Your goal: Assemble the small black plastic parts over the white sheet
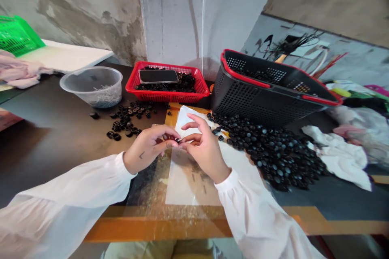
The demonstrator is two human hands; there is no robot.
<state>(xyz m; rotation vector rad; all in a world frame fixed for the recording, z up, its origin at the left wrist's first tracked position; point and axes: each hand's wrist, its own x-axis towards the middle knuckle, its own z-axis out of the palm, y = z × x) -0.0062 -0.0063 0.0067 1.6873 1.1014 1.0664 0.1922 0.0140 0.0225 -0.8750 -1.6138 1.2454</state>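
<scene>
My left hand (148, 146) and my right hand (203, 146) meet fingertip to fingertip above a white sheet (194, 178) on the table. Both pinch a small black part (176, 141) between them; it is mostly hidden by the fingers. A large pile of small black round parts (273, 149) lies to the right of my right hand. A smaller scatter of the same black parts (129, 119) lies beyond my left hand. Both arms wear white sleeves.
A red shallow basket (168, 95) holds black parts and a phone (158, 76). A black basket with red rim (267, 89) stands at right. A clear plastic bowl (91, 87) of small pins sits at left. White cloth (340, 156) lies far right; a green crate (16, 34) far left.
</scene>
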